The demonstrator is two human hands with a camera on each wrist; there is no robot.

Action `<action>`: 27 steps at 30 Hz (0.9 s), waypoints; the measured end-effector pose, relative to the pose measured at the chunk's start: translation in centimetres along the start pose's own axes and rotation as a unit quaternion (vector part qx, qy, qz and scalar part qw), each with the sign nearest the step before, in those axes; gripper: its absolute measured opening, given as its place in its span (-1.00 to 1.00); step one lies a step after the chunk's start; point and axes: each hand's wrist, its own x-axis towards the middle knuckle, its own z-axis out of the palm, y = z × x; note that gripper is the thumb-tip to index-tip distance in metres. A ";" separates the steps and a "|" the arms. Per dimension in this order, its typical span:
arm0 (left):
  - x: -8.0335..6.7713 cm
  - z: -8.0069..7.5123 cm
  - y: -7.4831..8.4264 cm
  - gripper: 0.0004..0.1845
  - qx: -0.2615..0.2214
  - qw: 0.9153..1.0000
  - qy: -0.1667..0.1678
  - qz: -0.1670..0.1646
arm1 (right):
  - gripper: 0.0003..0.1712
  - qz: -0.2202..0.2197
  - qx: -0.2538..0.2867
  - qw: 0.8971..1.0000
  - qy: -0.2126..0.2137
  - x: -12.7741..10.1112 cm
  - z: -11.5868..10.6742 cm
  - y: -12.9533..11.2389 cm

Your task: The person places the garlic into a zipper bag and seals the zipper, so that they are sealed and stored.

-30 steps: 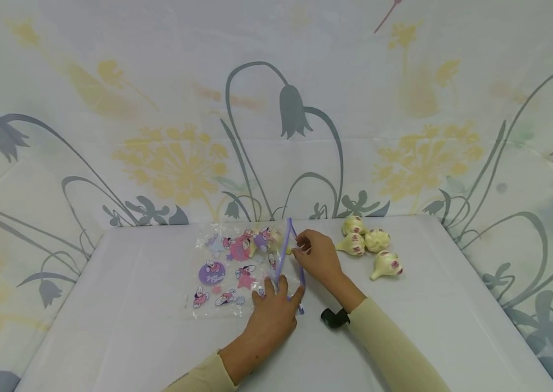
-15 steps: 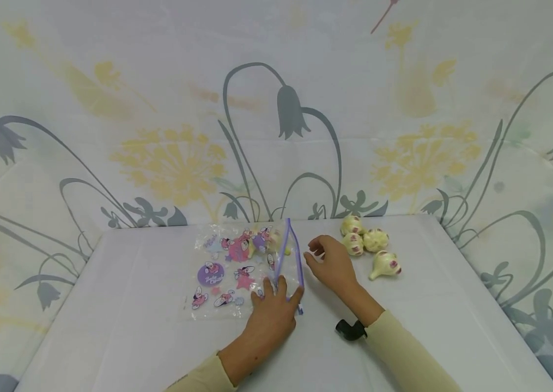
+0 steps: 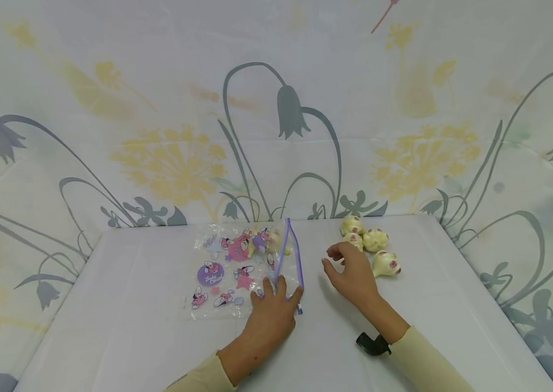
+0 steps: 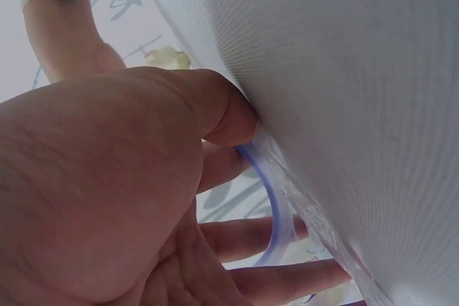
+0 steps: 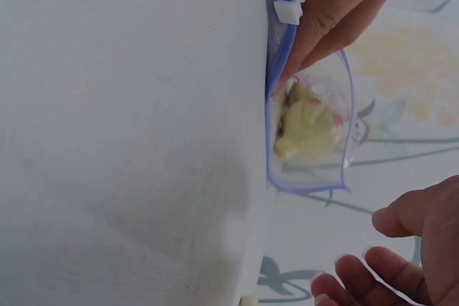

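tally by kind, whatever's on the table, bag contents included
Garlic bulbs loose beside the right hand: 4
Garlic bulbs in the bag: 1 seen
Zip bags, mouth held by the left hand: 1
Total: 6

One garlic bulb [image 3: 353, 240] half behind right-hand fingers [image 3: 339, 251]; bag [image 5: 310, 130] contents blurred through plastic.
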 end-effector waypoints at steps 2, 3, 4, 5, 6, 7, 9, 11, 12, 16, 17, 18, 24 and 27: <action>0.0 0.0 0.0 -0.41 0.001 1.000 0.002 0.000 | -0.76 0.001 -0.003 1.000 0.004 -0.3 -0.4 0.1; 0.0 0.0 0.0 -0.41 0.002 1.000 0.001 0.000 | -0.76 0.000 -0.004 1.000 0.007 -0.4 -0.6 0.1; 0.0 0.1 0.0 -0.41 0.001 1.000 0.002 0.000 | -0.76 0.000 -0.005 1.000 0.010 -0.6 -0.9 0.1; 0.0 0.1 0.0 -0.41 0.001 1.000 0.002 0.001 | -0.76 -0.002 -0.005 1.000 0.015 -0.7 -1.1 0.1; 0.0 0.1 0.0 -0.41 0.000 1.000 0.003 0.001 | -0.76 -0.004 -0.004 1.000 0.020 -0.8 -1.4 0.1; 0.0 0.1 0.0 -0.40 0.000 1.000 0.001 0.000 | -0.75 -0.006 -0.005 1.000 0.025 -0.9 -1.7 0.1; 0.0 0.2 -0.1 -0.40 -0.001 1.000 -0.001 0.000 | -0.75 -0.008 -0.009 0.999 0.033 -1.0 -2.3 0.0; 0.0 0.2 -0.1 -0.39 0.000 1.000 -0.003 0.000 | -0.76 -0.007 -0.014 0.999 0.038 -1.2 -2.9 0.1; 0.0 0.2 -0.1 -0.39 0.001 1.000 -0.004 0.001 | -0.76 -0.004 -0.017 0.999 0.041 -1.3 -3.1 0.1; 0.0 0.2 0.0 -0.39 0.004 1.000 -0.002 0.004 | -0.75 0.000 -0.028 0.998 0.054 -1.6 -4.2 0.5; 0.0 0.2 -0.1 -0.39 0.005 1.000 0.001 0.006 | -0.75 0.001 -0.031 0.998 0.059 -1.7 -4.4 0.7; -0.1 0.2 -0.1 -0.39 0.005 1.000 0.003 0.007 | -0.75 0.003 -0.033 0.997 0.063 -1.7 -4.7 0.8; -0.1 0.1 -0.1 -0.37 0.003 1.000 -0.001 0.007 | -0.78 0.031 -0.041 0.994 0.091 -2.1 -6.1 1.7; -0.1 0.0 -0.2 -0.37 0.002 1.000 -0.003 0.007 | -0.80 0.050 -0.047 0.992 0.108 -2.3 -6.7 2.2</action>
